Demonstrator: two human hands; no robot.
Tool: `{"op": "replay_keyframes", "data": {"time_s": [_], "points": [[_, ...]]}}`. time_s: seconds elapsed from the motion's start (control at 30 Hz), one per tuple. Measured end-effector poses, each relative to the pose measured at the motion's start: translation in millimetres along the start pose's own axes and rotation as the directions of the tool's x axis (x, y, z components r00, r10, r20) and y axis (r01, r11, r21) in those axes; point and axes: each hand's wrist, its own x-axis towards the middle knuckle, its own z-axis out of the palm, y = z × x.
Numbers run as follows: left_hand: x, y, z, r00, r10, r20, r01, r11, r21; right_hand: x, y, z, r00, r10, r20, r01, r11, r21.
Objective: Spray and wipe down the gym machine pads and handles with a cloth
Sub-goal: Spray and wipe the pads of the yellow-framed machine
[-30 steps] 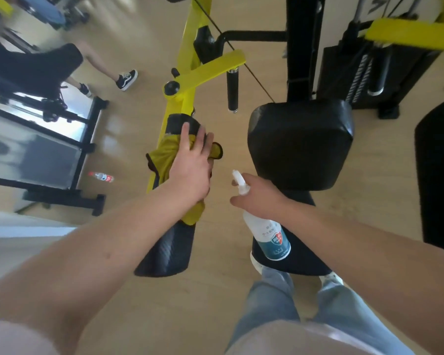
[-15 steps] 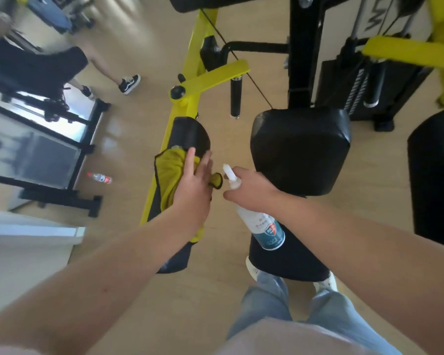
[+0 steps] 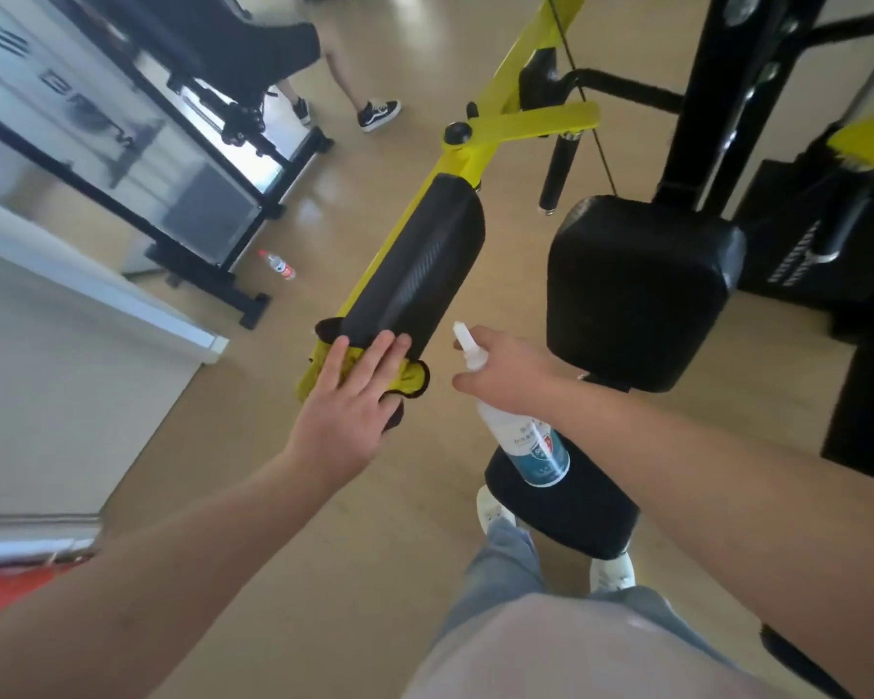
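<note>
- Yellow cloth with dark trim [image 3: 409, 378]: where?
- Low end of the long black padded arm rest [image 3: 417, 264]. Left hand [image 3: 346, 411] presses it there, fingers straight, slightly spread.
- Right hand [image 3: 505, 375]?
- Fingers curled round the neck of the white spray bottle with blue label [image 3: 532, 442], nozzle toward that pad. Square black back pad [image 3: 642, 290] just right of it.

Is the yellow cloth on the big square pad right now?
No, the left hand presses the yellow cloth against the near end of the long arm pad, apart from the square pad.
</note>
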Motion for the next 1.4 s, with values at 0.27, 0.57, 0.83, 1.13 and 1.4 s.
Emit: {"op": "replay_keyframes", "data": {"time_s": [0.27, 0.57, 0.83, 1.13, 1.4], "points": [[30.5, 3.7, -2.9, 0.837, -0.543, 0.064, 0.544, 0.817, -0.190, -13.8, -1.0, 19.9, 0.991, -0.044, 0.125, 0.049, 0.998, -0.036], [75.0, -6.8, -8.3, 0.801, -0.586, 0.125, 0.595, 0.756, -0.271, -9.9, 9.9, 7.0, 0.997, -0.004, 0.079, 0.011, 0.996, -0.090], [49.4, 10.9, -8.5, 0.665, -0.741, 0.086, 0.725, 0.615, -0.310, -13.5, 23.4, -6.3, 0.996, 0.010, 0.089, 0.005, 0.986, -0.168], [14.5, 53.8, 15.3, 0.511, -0.857, 0.067, 0.801, 0.446, -0.399, -16.4, 12.1, 24.0, 0.990, -0.026, 0.136, 0.059, 0.967, -0.246], [14.4, 111.8, 32.2, 0.366, -0.917, 0.159, 0.664, 0.137, -0.735, -24.0, 6.6, 52.0, 0.973, -0.003, 0.229, 0.044, 0.984, -0.171]]}}
